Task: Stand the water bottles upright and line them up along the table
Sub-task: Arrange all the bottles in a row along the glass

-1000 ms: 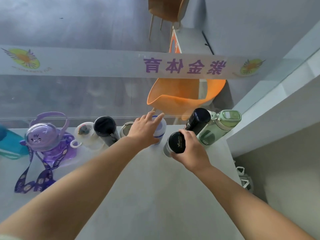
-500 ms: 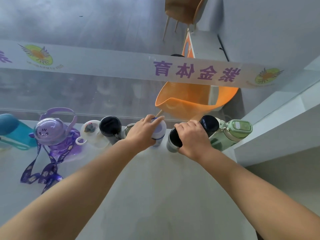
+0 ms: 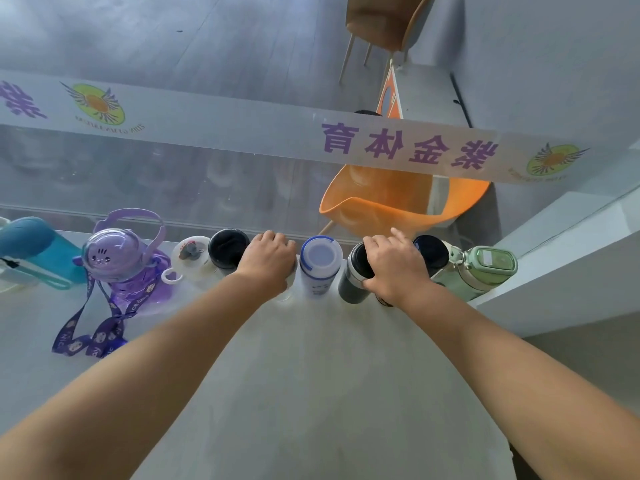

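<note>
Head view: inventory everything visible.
teal bottle: 1, teal, far left
purple bottle: 1, purple, beside teal bottle
white bottle: 1, white, next along
black-lidded bottle: 1, black, right of white bottle
hidden bottle: 1, colour unclear, under left hand
blue-capped bottle: 1, white, between the hands
dark flask: 1, dark grey, under right hand
black bottle: 1, black, right of right hand
green bottle: 1, pale green, far right
table: 1, grey, beneath bottles
orange chair: 1, orange, behind the glass
brown chair: 1, brown, top edge
banner: 1, white, purple characters, on glass
left hand: 1, grips hidden bottle
right hand: 1, grips dark flask
</note>
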